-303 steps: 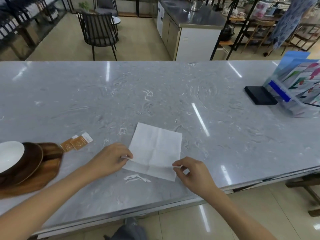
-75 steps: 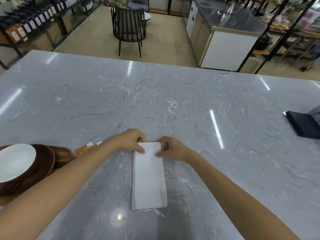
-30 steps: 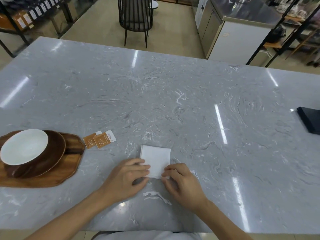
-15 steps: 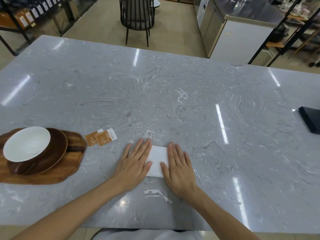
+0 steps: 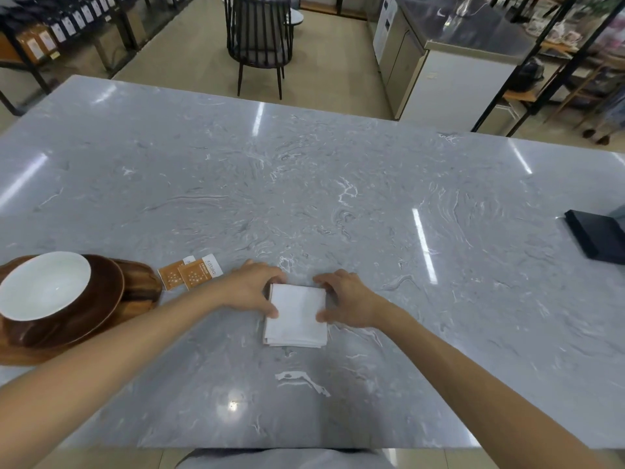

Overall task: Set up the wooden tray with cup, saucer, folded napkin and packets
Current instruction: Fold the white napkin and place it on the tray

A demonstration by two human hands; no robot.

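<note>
A white napkin point(image 5: 297, 316), folded into a small square, lies flat on the grey marble counter point(image 5: 338, 204). My left hand point(image 5: 252, 289) grips its left edge with thumb and fingers, and my right hand point(image 5: 346, 299) grips its right edge. At the far left a wooden tray point(image 5: 142, 292) carries a dark brown saucer point(image 5: 105, 309) with a white cup point(image 5: 44, 286) on it. Two orange packets point(image 5: 191, 274) lie on the counter just right of the tray, a little left of my left hand.
A flat black object point(image 5: 597, 236) lies at the counter's right edge. Beyond the far edge stand a black chair point(image 5: 258, 42), a white cabinet point(image 5: 453, 72) and shelving point(image 5: 50, 32). The counter's near edge runs just below my forearms.
Half a second ago both palms pressed flat on the folded napkin. Now the hands have drawn apart to its side edges and the fingers curl around it. The napkin went from open sheet to small square.
</note>
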